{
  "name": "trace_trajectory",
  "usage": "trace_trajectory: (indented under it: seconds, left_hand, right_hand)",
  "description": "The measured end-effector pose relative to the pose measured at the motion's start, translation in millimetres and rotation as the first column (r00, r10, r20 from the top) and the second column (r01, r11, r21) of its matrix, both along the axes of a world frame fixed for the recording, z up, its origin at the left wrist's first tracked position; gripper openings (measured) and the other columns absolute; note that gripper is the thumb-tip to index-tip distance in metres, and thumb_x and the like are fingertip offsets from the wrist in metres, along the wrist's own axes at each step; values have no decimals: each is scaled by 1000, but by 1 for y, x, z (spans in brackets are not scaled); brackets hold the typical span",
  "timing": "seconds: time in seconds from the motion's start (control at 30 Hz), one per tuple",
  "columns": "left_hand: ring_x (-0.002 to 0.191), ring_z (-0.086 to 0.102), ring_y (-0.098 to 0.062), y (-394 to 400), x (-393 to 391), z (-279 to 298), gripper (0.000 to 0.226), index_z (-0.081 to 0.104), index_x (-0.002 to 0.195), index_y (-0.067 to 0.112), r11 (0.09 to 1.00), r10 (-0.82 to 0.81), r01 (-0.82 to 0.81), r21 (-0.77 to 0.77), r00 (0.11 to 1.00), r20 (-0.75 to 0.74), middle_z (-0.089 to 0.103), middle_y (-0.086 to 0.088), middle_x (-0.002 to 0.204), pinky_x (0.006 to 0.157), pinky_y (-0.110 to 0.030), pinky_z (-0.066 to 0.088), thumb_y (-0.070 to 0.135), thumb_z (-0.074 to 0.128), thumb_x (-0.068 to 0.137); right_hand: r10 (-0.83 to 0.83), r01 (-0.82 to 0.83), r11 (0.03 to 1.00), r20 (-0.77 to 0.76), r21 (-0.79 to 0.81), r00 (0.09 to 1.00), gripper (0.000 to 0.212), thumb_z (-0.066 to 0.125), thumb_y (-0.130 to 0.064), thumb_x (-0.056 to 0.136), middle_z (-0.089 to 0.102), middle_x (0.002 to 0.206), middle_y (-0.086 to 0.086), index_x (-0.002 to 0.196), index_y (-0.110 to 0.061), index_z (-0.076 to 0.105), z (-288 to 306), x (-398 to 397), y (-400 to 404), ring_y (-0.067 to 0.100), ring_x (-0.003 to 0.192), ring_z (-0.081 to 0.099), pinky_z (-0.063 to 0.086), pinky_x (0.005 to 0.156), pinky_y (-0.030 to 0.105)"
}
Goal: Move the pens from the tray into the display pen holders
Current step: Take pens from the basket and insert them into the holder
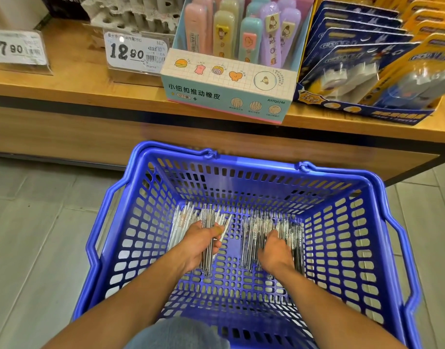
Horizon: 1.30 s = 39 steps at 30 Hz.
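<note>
Reaching: both my hands are down inside the blue basket (382,222), on its floor.
Left hand (200,244): fingers and thumb curled round a bundle of clear pens (208,258), which runs toward 12 o'clock through my fist, tips sticking out below at 6 o'clock.
Right hand (275,250): palm down on the right pile of pens (256,230); fingers bent over them, but I cannot tell whether they grip any.
Loose pens (184,216): a second heap lies at 11 o'clock from my left hand, against the basket's left wall.
Shelf (65,81): wooden, at 12 o'clock beyond the basket, carrying an eraser display box (229,89), blue blister packs (367,71) at 1 o'clock and price tags (130,52) at 11 o'clock.
</note>
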State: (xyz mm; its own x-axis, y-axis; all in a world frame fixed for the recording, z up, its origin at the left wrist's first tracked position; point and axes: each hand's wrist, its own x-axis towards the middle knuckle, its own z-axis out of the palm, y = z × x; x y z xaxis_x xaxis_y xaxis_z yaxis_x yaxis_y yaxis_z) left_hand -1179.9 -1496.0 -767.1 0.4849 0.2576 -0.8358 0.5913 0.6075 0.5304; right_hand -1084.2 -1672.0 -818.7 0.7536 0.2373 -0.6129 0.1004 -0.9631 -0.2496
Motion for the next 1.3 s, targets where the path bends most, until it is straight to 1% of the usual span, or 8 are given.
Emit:
trace_trajectory:
  seconds: [0.17,0.3,0.53,0.7,0.8,0.9,1.07,1.3]
  left_hand:
    - [57,55,-16,1,-1,0,32,55,120,-1,1000,9,-9,2,1000,3,59,-6,73,52,-28,48,8,67,91]
    - [56,56,-15,1,0,0,36,55,122,-3,1000,25,-25,-10,1000,-5,60,-5,72,49,-26,49,9,68,91]
    - [66,61,-18,0,1,1,84,39,140,0,1000,3,-3,-12,1000,8,66,-9,87,59,-32,53,24,84,73]
    - [130,50,-35,1,1,-1,113,13,155,12,1000,25,-25,-10,999,34,51,-21,142,108,-49,41,29,86,71]
    - [99,69,-31,2,0,-4,73,35,145,4,998,56,-56,1,998,-4,66,-22,118,77,-42,58,17,76,85]
    - [55,62,-16,2,1,-2,43,52,124,3,998,61,-60,14,998,-25,66,-10,78,48,-28,51,12,72,87]
    - [53,53,-13,1,0,-3,42,49,124,1,998,60,-60,16,997,-53,59,-6,74,47,-25,49,9,71,88]
    - [53,54,-14,0,-4,-5,22,56,106,6,997,65,-62,38,995,-70,59,-5,70,48,-28,48,10,70,90]
  right_hand:
    - [-84,86,994,21,-62,996,57,68,-15,88,55,72,-2,134,-2,37,2,3,2,12,63,57,38,44,21]
    - [-160,165,985,-96,51,983,15,70,-17,86,55,62,-1,77,-12,59,4,15,-6,11,49,53,52,49,22]
    - [49,302,825,-593,477,804,20,64,1,86,67,77,7,104,-5,57,42,3,26,12,57,64,53,56,23]
    - [159,282,776,-608,564,778,29,70,-1,83,67,76,7,108,-5,55,51,-21,54,14,59,65,54,58,24]
    - [170,277,772,-607,572,777,26,74,-6,83,70,82,10,105,-5,60,53,-19,53,14,60,66,53,57,23]
    - [25,250,846,-503,471,864,12,69,-14,88,72,86,11,97,-8,64,44,-4,41,10,58,65,56,60,22]
    - [-174,174,985,31,9,984,19,64,-14,90,60,75,4,105,-4,59,27,26,-2,14,59,57,50,48,26]
    - [103,-57,954,145,-293,984,27,55,-13,96,64,87,3,121,-3,52,12,23,-27,17,71,58,47,56,22]
